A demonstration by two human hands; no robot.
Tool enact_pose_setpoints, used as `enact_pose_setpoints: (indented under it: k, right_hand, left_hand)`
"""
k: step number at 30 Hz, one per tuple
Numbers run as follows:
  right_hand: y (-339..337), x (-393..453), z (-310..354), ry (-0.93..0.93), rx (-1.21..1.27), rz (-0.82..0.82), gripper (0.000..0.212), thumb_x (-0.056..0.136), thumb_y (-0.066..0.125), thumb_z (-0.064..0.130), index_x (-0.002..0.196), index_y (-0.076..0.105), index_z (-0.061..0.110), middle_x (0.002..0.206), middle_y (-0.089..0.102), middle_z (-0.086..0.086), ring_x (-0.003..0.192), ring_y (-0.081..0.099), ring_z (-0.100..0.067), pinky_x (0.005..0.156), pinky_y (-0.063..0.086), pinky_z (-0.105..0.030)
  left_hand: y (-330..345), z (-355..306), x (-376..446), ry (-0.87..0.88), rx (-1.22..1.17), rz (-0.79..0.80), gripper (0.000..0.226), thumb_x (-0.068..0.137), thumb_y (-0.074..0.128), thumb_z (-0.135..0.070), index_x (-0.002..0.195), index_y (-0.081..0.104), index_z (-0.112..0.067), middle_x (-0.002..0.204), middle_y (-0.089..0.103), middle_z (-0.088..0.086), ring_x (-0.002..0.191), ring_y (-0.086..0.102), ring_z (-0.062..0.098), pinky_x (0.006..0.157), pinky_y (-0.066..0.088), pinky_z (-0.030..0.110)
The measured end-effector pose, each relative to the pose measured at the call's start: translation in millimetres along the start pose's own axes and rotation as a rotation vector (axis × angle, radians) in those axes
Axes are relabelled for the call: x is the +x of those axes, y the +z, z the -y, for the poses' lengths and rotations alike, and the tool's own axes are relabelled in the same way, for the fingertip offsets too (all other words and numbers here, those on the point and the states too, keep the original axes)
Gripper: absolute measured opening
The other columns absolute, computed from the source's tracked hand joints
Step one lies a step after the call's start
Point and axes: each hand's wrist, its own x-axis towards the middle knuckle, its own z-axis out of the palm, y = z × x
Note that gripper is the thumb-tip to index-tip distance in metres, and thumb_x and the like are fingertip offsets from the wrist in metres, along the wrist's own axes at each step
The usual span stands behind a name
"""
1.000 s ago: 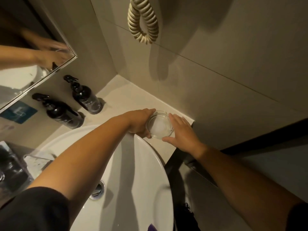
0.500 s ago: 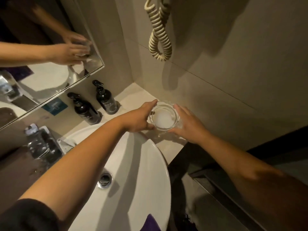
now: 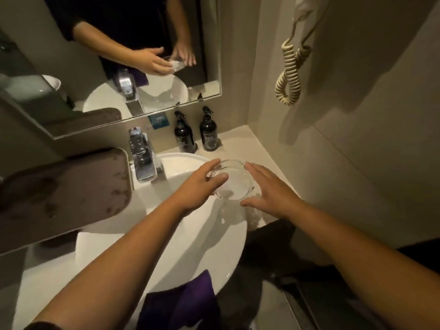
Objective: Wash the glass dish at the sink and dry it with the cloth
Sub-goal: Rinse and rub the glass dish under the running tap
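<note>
Round clear glass dish (image 3: 234,184) with a thick rim and notches, ashtray-like, held up over the far right edge of the white oval sink (image 3: 204,236). Gripped by the left hand (image 3: 202,186) – thumb over the rim, fingers curled underneath. Right hand (image 3: 269,189) spread flat with fingers straight, just beside the dish's right side; can't tell whether actually touching the glass. Half a second ago cupped against the dish, now opened out flatter. Dish itself also brought leftward from over the counter corner to over the basin, and view swung round so the mirror (image 3: 119,55) fills the top left.

Purple cloth (image 3: 188,303), soft-looking, draped over the near rim of the sink. Chrome square-bodied tap (image 3: 142,158) at the back of the basin, spotted with water marks. Two dark pump bottles (image 3: 195,132) standing side by side on the pale counter behind – labels too blurry to read. Small blue sticker (image 3: 159,121) under the mirror, writing illegible too. Brown rounded-corner mat (image 3: 64,194) to the left, blotchy with wet patches. Cream coiled cord (image 3: 291,75) hanging on the tiled wall at right.
</note>
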Motion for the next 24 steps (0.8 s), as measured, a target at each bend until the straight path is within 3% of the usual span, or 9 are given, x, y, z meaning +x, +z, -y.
enact_pose_setpoints:
  k: [4, 6, 8, 13, 16, 19, 21, 24]
  right_hand:
    - [28, 7, 22, -0.094, 0.003, 0.128, 0.099, 0.081, 0.074, 0.047, 0.157, 0.014, 0.024, 0.164, 0.017, 0.003, 0.149, 0.018, -0.016, 0.117, 0.02, -0.031]
    - [45, 11, 35, -0.145, 0.007, 0.192, 0.099, 0.082, 0.073, 0.048, 0.157, 0.013, 0.024, 0.164, 0.015, 0.004, 0.149, 0.016, -0.016, 0.118, 0.02, -0.031]
    - [62, 14, 49, -0.19, 0.026, 0.251, 0.099, 0.082, 0.073, 0.047, 0.157, 0.013, 0.023, 0.164, 0.015, 0.003, 0.15, 0.016, -0.016, 0.118, 0.02, -0.033]
    - [94, 26, 72, -0.278, 0.075, 0.329, 0.097, 0.081, 0.078, 0.037, 0.156, 0.018, 0.019, 0.161, 0.024, 0.0, 0.147, 0.024, -0.017, 0.115, 0.02, -0.025]
    - [105, 34, 84, -0.321, 0.115, 0.344, 0.097, 0.079, 0.08, 0.033, 0.155, 0.021, 0.023, 0.158, 0.028, 0.006, 0.144, 0.026, -0.011, 0.115, 0.02, -0.021]
    - [101, 50, 93, -0.298, 0.125, 0.361, 0.1, 0.081, 0.078, 0.04, 0.156, 0.015, 0.022, 0.16, 0.018, 0.011, 0.145, 0.016, -0.004, 0.113, 0.012, -0.016]
    - [85, 70, 97, -0.278, 0.106, 0.272, 0.098, 0.084, 0.072, 0.045, 0.157, 0.011, 0.023, 0.165, 0.009, 0.007, 0.15, 0.009, -0.009, 0.115, 0.013, -0.022]
    - [50, 105, 120, -0.408, -0.071, 0.018, 0.09, 0.089, 0.065, 0.044, 0.157, 0.012, 0.02, 0.166, 0.005, -0.001, 0.152, 0.009, -0.017, 0.12, 0.019, -0.037]
  left_hand:
    - [12, 30, -36, -0.155, -0.427, -0.389, 0.033, 0.099, 0.049, -0.036, 0.125, 0.058, -0.018, 0.122, 0.063, 0.003, 0.103, 0.061, 0.019, 0.082, 0.051, 0.039]
    - [15, 38, -52, -0.266, -0.561, -0.571, 0.028, 0.098, 0.045, -0.033, 0.108, 0.064, -0.015, 0.104, 0.065, 0.005, 0.088, 0.062, 0.019, 0.074, 0.048, 0.036]
    - [13, 48, -67, -0.342, -0.655, -0.689, 0.029, 0.099, 0.042, -0.033, 0.101, 0.066, -0.017, 0.096, 0.067, 0.003, 0.086, 0.062, 0.019, 0.073, 0.048, 0.032]
    - [-10, 72, -93, -0.399, -0.804, -0.727, 0.026, 0.095, 0.05, -0.036, 0.109, 0.068, -0.024, 0.108, 0.071, 0.006, 0.099, 0.066, 0.025, 0.079, 0.053, 0.039]
    - [-25, 83, -99, -0.397, -0.704, -0.79, 0.028, 0.092, 0.051, -0.039, 0.112, 0.064, -0.025, 0.108, 0.068, 0.005, 0.102, 0.064, 0.026, 0.077, 0.053, 0.039]
    - [-39, 92, -100, -0.363, -0.599, -0.854, 0.029, 0.091, 0.046, -0.044, 0.107, 0.064, -0.026, 0.106, 0.066, 0.004, 0.103, 0.063, 0.027, 0.081, 0.052, 0.043]
    - [-51, 95, -98, -0.351, -0.592, -0.862, 0.03, 0.092, 0.044, -0.045, 0.107, 0.063, -0.027, 0.107, 0.066, 0.003, 0.104, 0.062, 0.026, 0.085, 0.052, 0.045]
    - [-63, 99, -90, -0.343, -0.599, -0.822, 0.034, 0.089, 0.044, -0.051, 0.107, 0.064, -0.03, 0.11, 0.067, 0.003, 0.105, 0.063, 0.026, 0.093, 0.052, 0.051]
